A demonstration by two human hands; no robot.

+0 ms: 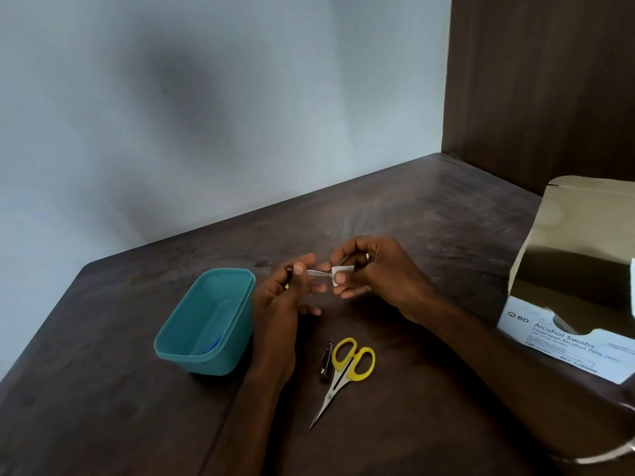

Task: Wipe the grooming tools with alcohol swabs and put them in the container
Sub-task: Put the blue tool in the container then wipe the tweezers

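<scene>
My left hand (281,300) pinches one end of a thin metal grooming tool (318,273) and holds it level above the table. My right hand (371,269) pinches a white alcohol swab (340,273) folded around the tool's other end. A teal plastic container (206,321) stands open just left of my left hand; something blue lies at its bottom. On the table in front of my hands lie small scissors with yellow handles (343,369) and a dark metal nail clipper (326,360) beside them.
An open white box of alcohol swabs (567,304) stands at the right, its flap raised. The dark wooden table (412,218) ends at a pale wall behind and a dark wood panel (543,80) at the back right.
</scene>
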